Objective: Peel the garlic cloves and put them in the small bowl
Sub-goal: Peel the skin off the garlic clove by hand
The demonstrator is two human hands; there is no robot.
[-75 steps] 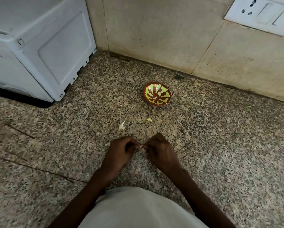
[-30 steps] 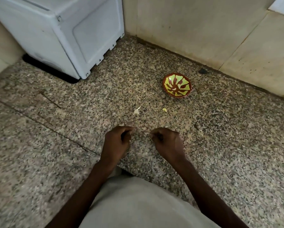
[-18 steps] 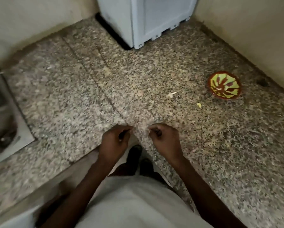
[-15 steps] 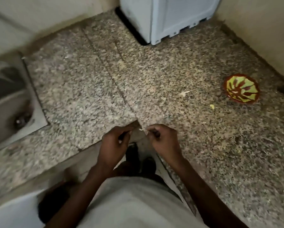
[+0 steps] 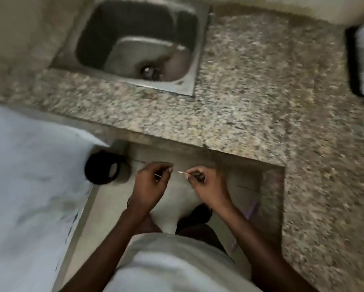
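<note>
— Both hands have swung off the table (image 5: 250, 106); bowl gone from view.
— Garlic?
— Left hand (image 5: 150, 186) pinches a sliver, right hand (image 5: 208, 184) pinches skin (image 5: 182, 172). Sink (image 5: 183, 85) at eleven o'clock.

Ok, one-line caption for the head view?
Both hands, left and right, pinch pale garlic-skin scraps below the speckled granite counter, near the steel sink.

Head view, steeply down, near hands (image 5: 151, 186)
</note>
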